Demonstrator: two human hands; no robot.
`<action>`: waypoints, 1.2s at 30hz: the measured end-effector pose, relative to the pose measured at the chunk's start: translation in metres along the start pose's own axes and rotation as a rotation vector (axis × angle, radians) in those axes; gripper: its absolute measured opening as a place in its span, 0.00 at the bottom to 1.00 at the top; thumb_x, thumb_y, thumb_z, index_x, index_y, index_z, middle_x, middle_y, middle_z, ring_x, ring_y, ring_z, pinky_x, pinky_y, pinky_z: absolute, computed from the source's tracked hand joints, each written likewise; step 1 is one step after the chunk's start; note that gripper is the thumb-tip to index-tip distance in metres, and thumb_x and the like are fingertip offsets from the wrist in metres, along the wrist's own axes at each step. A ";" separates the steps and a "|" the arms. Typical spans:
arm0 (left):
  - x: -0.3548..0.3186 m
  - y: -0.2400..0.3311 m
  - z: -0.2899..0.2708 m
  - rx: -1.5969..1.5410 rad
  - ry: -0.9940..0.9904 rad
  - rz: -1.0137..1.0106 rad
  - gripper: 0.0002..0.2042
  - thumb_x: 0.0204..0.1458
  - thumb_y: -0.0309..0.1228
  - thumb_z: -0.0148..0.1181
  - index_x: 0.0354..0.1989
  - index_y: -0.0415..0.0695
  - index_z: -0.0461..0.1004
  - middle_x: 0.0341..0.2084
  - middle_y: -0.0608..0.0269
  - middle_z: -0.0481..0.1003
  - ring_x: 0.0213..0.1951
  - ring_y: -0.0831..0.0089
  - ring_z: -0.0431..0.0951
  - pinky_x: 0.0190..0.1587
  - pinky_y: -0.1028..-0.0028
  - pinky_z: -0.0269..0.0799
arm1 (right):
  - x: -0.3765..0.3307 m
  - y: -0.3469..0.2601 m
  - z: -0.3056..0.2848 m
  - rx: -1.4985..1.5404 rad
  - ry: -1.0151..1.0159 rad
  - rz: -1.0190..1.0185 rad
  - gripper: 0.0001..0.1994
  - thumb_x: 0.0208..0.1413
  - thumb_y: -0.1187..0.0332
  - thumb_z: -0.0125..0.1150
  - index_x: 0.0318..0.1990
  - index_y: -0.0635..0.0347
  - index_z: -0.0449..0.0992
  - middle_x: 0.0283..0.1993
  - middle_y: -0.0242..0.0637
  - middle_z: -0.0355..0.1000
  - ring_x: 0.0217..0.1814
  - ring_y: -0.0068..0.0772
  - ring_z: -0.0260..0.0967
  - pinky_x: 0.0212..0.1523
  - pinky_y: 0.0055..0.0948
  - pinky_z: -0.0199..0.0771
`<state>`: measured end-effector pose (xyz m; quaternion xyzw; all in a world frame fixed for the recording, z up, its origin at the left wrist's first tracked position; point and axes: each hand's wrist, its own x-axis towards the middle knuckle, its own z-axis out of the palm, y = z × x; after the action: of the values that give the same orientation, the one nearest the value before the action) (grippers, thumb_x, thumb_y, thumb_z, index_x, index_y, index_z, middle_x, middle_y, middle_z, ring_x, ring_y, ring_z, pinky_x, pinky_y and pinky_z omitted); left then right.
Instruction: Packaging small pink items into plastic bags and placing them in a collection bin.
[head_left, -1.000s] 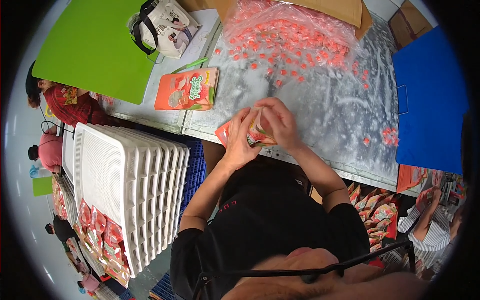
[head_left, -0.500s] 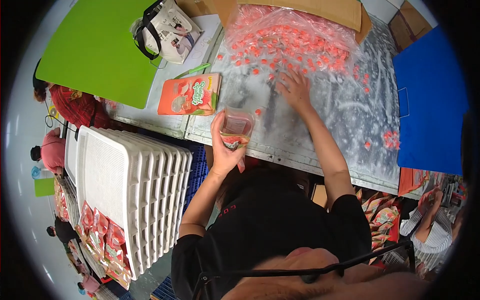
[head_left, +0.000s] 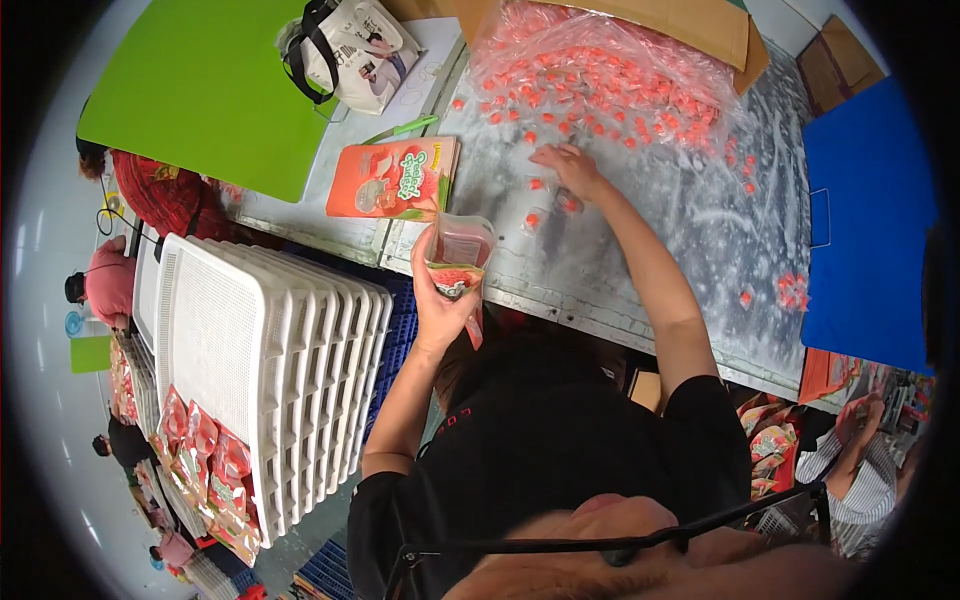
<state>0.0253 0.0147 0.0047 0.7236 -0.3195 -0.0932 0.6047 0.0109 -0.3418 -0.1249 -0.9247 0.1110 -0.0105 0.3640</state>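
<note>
Head view: my left hand (head_left: 440,305) pinches the open pouch (head_left: 460,250) upright at the bench (head_left: 620,290) edge; right fingers (head_left: 560,160) spread over loose red candies (head_left: 560,205). I'd keep that mouth wide.

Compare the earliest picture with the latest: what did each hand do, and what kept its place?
The right hand left the pouch and reached out to the loose red sweets on the table. The left hand kept hold of the pouch, now open-mouthed. The pouch stack and white trays stayed put.
</note>
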 end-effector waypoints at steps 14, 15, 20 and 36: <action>-0.002 0.019 -0.012 -0.050 0.051 -0.056 0.42 0.35 0.15 0.60 0.66 0.38 0.54 0.55 0.54 0.64 0.57 0.66 0.67 0.60 0.68 0.65 | -0.066 -0.055 0.005 0.223 0.213 -0.103 0.33 0.62 0.38 0.44 0.69 0.46 0.63 0.72 0.37 0.58 0.73 0.44 0.52 0.72 0.44 0.46; -0.002 0.018 -0.011 -0.048 0.052 -0.056 0.42 0.35 0.15 0.60 0.66 0.38 0.54 0.55 0.54 0.64 0.57 0.66 0.67 0.60 0.68 0.65 | -0.065 -0.059 0.010 -0.194 0.272 -0.247 0.33 0.61 0.40 0.48 0.69 0.45 0.62 0.73 0.38 0.56 0.74 0.44 0.52 0.72 0.45 0.46; -0.002 0.011 -0.011 -0.017 0.053 0.004 0.42 0.34 0.16 0.60 0.65 0.37 0.54 0.57 0.54 0.62 0.57 0.66 0.66 0.60 0.68 0.64 | -0.071 -0.100 0.029 -0.420 0.301 -0.384 0.27 0.54 0.49 0.61 0.60 0.47 0.71 0.65 0.37 0.64 0.67 0.47 0.58 0.66 0.48 0.54; 0.016 0.006 0.032 0.350 -0.089 0.274 0.46 0.30 0.23 0.72 0.65 0.44 0.58 0.63 0.44 0.57 0.62 0.44 0.61 0.62 0.55 0.60 | -0.092 -0.214 -0.015 1.426 0.565 -0.159 0.11 0.65 0.65 0.54 0.40 0.64 0.77 0.37 0.30 0.72 0.38 0.17 0.66 0.41 0.21 0.67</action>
<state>0.0192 -0.0215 0.0060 0.7625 -0.4525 0.0149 0.4622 -0.0379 -0.1801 0.0363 -0.4337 0.0994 -0.3412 0.8280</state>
